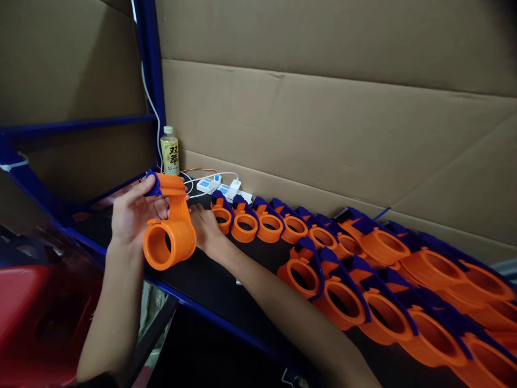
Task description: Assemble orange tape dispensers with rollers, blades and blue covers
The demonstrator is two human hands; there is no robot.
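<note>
My left hand (131, 215) grips an orange plastic part (172, 231) with a wide ring at its lower end and a blue piece at its top, holding it up over the left end of the black shelf (210, 280). My right hand (205, 229) is just behind that part, touching its far side; its fingers are mostly hidden. Two rows of the same orange and blue ring parts (343, 258) lie on the shelf to the right of my hands.
A drink bottle (170, 151) stands in the back corner by a blue rack post (149, 70). White power strips and cables (220, 186) lie behind the rows. Cardboard walls (323, 118) close the back. A red bin (28, 318) sits low on the left.
</note>
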